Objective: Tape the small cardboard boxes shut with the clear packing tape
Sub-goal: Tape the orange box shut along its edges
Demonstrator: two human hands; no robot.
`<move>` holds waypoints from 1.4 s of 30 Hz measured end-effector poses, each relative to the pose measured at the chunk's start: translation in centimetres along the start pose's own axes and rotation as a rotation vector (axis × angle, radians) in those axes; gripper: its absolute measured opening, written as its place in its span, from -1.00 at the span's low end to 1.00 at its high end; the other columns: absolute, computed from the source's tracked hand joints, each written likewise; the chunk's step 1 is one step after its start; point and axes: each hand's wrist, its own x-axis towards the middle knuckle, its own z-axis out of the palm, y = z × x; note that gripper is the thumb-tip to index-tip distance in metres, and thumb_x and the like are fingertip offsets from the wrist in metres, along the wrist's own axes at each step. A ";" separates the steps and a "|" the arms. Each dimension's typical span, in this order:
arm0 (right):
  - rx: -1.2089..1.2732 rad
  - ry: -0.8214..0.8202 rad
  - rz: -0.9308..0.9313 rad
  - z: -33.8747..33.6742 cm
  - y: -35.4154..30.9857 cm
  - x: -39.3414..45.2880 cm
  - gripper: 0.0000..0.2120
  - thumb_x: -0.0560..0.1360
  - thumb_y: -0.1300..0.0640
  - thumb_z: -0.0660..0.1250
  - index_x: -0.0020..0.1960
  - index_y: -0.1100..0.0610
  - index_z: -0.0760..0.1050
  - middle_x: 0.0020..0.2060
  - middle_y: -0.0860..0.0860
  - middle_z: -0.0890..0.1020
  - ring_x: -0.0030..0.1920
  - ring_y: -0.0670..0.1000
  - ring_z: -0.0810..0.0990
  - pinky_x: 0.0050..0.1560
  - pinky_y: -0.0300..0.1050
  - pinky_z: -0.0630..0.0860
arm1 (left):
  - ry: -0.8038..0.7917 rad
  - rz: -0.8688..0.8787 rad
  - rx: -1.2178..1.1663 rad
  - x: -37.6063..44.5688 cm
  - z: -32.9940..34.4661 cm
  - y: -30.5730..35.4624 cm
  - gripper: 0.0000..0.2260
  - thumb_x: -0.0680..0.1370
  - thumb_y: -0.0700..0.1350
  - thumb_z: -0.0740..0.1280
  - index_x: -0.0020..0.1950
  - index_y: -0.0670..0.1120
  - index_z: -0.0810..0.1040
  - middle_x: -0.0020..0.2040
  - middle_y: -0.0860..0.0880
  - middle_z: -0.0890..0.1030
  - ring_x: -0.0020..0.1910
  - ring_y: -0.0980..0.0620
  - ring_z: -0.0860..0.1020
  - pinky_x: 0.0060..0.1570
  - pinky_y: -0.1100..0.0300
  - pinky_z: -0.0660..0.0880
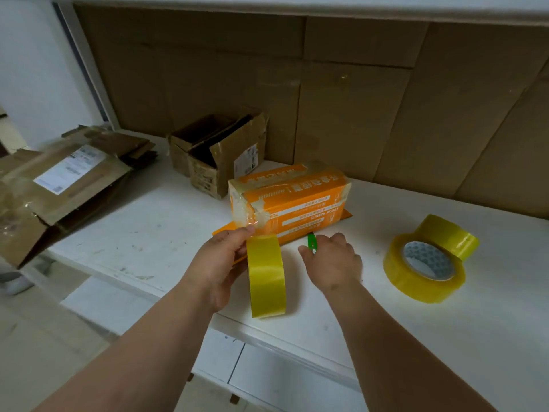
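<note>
Gripping the tape roll (pixel 267 275) on edge near the desk's (pixel 166 233) front edge, my left hand (pixel 221 269) closes around it, its strip reaching the orange box (pixel 292 200) mid-desk. Just right, my right hand (pixel 334 261) curls around a small green cutter (pixel 311 241). Two spare rolls (pixel 427 260) sit toward the right edge.

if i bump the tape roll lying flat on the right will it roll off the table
Probably not: that tape roll lies flat on its side on the table, so a bump would likely slide it. The second roll behind it stands on edge and looks likelier to roll.
</note>
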 end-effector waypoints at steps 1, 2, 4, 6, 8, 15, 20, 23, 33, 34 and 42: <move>-0.043 0.006 -0.022 0.0 -0.1 0.2 -0.50 0.58 -0.29 0.10 0.30 0.04 0.44 0.19 0.08 0.45 0.23 0.15 0.46 0.18 0.06 0.40 | -0.003 0.008 0.008 -0.2 0.0 0.0 -0.68 0.55 -0.04 0.39 0.24 -0.17 0.55 0.04 -0.18 0.60 -0.01 -0.03 0.61 -0.03 0.12 0.50; -0.065 -0.001 -0.033 -0.3 -0.2 0.4 -0.54 0.58 -0.26 0.13 0.29 0.05 0.43 0.19 0.07 0.45 0.23 0.15 0.47 0.16 0.05 0.40 | -0.007 0.016 0.015 -0.4 0.0 0.0 -0.72 0.55 -0.05 0.39 0.19 -0.15 0.56 0.03 -0.17 0.61 -0.05 -0.01 0.61 -0.04 0.12 0.50; -0.070 -0.042 -0.031 -1.0 -0.2 0.7 -0.68 0.60 -0.09 0.15 0.26 0.05 0.42 0.19 0.06 0.48 0.21 0.14 0.49 0.12 0.01 0.39 | -0.009 0.018 0.006 -0.5 0.0 0.1 -0.84 0.54 -0.08 0.40 0.08 -0.09 0.56 0.01 -0.13 0.59 -0.10 0.00 0.60 -0.03 0.10 0.50; -0.036 -0.082 0.018 -1.9 0.2 0.7 -0.80 0.59 0.04 0.15 0.16 0.05 0.43 0.12 0.04 0.51 0.16 0.13 0.52 0.07 -0.03 0.40 | -0.004 0.019 -0.007 -0.5 0.1 0.2 -0.90 0.54 -0.10 0.40 0.02 -0.07 0.55 -0.03 -0.12 0.59 -0.12 0.00 0.59 0.02 0.07 0.49; 0.003 -0.081 0.048 -2.4 1.0 0.6 -0.85 0.58 0.07 0.14 0.07 0.09 0.42 0.02 0.06 0.50 0.09 0.13 0.53 0.04 -0.03 0.46 | -0.001 0.026 -0.014 -0.5 0.1 0.2 -0.91 0.54 -0.11 0.40 0.02 -0.06 0.55 -0.11 -0.08 0.60 -0.18 0.03 0.58 0.01 0.08 0.49; 0.631 -0.024 -0.185 -4.2 1.4 -2.0 -0.88 0.61 0.10 0.18 0.08 0.00 0.47 -0.13 0.02 0.63 -0.16 0.10 0.61 -0.11 0.09 0.59 | -0.006 0.030 -0.043 -0.6 0.1 0.1 -0.77 0.52 -0.07 0.42 0.15 -0.09 0.57 -0.11 -0.04 0.69 -0.13 0.04 0.65 0.03 0.06 0.52; 0.789 -0.107 -0.312 -7.2 -0.7 -3.1 -0.84 0.63 0.09 0.22 0.15 -0.05 0.52 -0.25 -0.06 0.66 -0.36 -0.20 0.53 -0.28 -0.23 0.43 | -0.041 0.013 -0.028 -0.6 0.0 0.1 -0.82 0.55 -0.07 0.38 0.13 -0.09 0.60 -0.17 0.01 0.68 -0.28 0.16 0.65 -0.14 0.16 0.47; 0.854 -0.180 -0.330 -7.9 -2.0 -3.1 -0.88 0.61 0.12 0.26 0.12 -0.05 0.46 -0.35 -0.03 0.62 -0.46 -0.26 0.46 -0.29 -0.23 0.33 | -0.032 0.027 -0.019 -0.8 0.1 0.1 -0.88 0.57 -0.10 0.36 0.07 -0.07 0.59 -0.28 0.05 0.63 -0.33 0.18 0.61 -0.18 0.18 0.44; 0.749 -0.188 -0.319 -8.4 -4.3 -2.2 -0.86 0.36 0.26 0.51 -0.15 0.07 0.61 -0.26 -0.10 0.61 -0.26 -0.13 0.52 -0.28 -0.24 0.40 | -0.039 0.047 -0.012 -0.9 0.0 -0.1 -0.96 0.56 -0.10 0.35 -0.03 -0.04 0.57 -0.32 0.10 0.62 -0.32 0.18 0.58 -0.14 0.17 0.41; 0.722 -0.181 -0.320 -8.5 -4.4 -2.1 -0.89 0.36 0.25 0.50 -0.14 0.09 0.64 -0.27 -0.11 0.61 -0.27 -0.14 0.52 -0.29 -0.27 0.41 | -0.041 0.048 -0.012 -0.9 0.1 -0.1 -0.96 0.56 -0.09 0.35 -0.02 -0.04 0.56 -0.33 0.11 0.61 -0.36 0.21 0.58 -0.15 0.17 0.40; 0.519 -0.205 -0.301 -9.2 -5.8 -1.3 -0.92 0.43 0.17 0.41 -0.13 0.10 0.68 -0.18 -0.13 0.65 -0.12 -0.10 0.58 -0.23 -0.21 0.49 | -0.035 0.063 -0.018 -0.7 0.2 -0.3 -0.92 0.55 -0.07 0.37 0.02 -0.04 0.58 -0.27 0.10 0.63 -0.25 0.16 0.58 -0.12 0.17 0.42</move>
